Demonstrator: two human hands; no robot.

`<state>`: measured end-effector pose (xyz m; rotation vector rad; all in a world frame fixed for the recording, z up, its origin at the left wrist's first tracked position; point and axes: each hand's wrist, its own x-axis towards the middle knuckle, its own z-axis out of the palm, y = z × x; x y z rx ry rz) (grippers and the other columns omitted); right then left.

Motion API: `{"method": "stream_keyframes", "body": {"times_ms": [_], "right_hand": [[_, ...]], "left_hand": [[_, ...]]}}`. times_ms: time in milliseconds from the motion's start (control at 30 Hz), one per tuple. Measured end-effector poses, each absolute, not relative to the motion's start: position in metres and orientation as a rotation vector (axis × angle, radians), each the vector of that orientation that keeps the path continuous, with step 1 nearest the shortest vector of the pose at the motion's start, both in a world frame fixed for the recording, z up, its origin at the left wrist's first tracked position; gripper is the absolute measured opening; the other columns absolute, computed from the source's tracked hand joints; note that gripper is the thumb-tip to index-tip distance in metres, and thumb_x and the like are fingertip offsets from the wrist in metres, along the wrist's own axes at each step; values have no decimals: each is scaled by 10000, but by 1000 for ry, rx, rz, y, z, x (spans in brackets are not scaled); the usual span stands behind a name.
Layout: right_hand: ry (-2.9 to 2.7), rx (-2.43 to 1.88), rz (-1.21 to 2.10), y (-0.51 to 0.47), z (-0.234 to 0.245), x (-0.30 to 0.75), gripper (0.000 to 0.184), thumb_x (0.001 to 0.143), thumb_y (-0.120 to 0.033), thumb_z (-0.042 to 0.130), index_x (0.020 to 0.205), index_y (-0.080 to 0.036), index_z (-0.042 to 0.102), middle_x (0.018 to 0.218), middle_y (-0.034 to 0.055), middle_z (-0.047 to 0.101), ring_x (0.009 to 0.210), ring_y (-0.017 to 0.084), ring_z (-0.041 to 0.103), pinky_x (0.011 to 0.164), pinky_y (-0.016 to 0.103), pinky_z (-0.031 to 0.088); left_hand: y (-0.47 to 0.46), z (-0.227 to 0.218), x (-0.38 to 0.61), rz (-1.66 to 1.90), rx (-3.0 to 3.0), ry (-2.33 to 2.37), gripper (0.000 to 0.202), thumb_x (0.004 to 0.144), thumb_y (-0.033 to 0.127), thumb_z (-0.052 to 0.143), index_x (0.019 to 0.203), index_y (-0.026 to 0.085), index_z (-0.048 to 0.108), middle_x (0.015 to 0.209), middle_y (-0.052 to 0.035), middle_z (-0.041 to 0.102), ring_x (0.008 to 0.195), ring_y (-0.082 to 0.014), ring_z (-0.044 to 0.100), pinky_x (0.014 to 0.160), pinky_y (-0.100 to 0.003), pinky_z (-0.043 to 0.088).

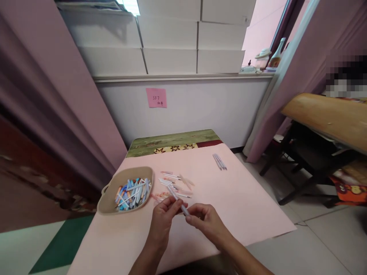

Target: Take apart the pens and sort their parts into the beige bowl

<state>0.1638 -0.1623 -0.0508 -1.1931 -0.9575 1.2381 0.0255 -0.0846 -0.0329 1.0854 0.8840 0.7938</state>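
From where I stand, the left hand (164, 218) and right hand (208, 223) both pinch a slender pale-lilac plastic-looking pen (173, 193) above the pink-covered rectangular surface (249, 206). It's probably light, stiff, slightly slick, best gripped mid-barrel.

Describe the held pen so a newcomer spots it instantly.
Find the pink-covered table with a beige basket at its left. Right of the basket, the left hand and right hand hold a slim pale pen. It alone is held; other pens lie on the table or in the basket.
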Motion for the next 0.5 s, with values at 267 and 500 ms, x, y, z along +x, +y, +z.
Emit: {"method": "stream_keyframes", "body": {"times_ms": [267, 500], "right_hand": [[-963, -1477, 1037, -133, -70, 199, 201, 709, -344, 708, 761, -156, 664, 545, -48, 533, 500, 85, 418, 482, 205, 301], [-940, -2373, 252, -73, -90, 314, 215, 830, -341, 530, 897, -206, 683, 802, 18, 704, 745, 166, 635, 667, 246, 420]], "left_hand": [[-66, -61, 46, 815, 1148, 954, 368, 628, 399, 787, 898, 165, 698, 882, -74, 739, 779, -218, 679, 680, -313, 558], [-81, -112, -3, 948, 1742, 1233, 246, 750, 503, 641, 760, 263, 693, 687, -4, 710, 596, -187, 639, 614, -250, 528]]}}
